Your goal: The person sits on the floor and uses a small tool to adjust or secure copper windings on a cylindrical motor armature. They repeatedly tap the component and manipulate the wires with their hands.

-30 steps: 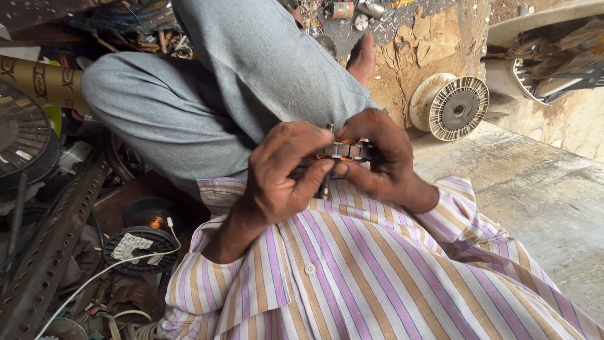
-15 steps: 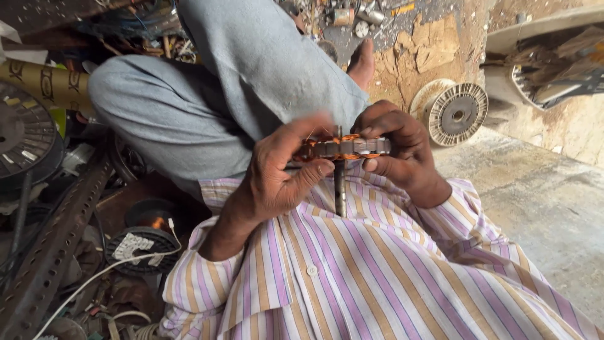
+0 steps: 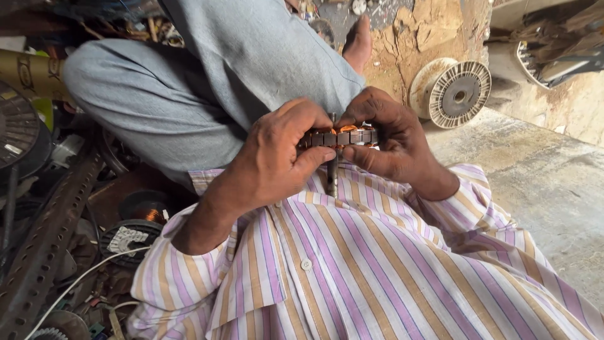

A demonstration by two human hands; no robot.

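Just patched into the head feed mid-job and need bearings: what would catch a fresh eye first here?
At centre frame, the left hand and right hand together grip a small motor rotor with copper windings, its steel shaft pointing down over the striped shirt. An empty pale wire spool leans against the crumbling wall at upper right, and a copper wire coil lies among the clutter at lower left.

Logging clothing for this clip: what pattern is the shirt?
The shirt has vertical purple and tan stripes on white, clearest in the head view.
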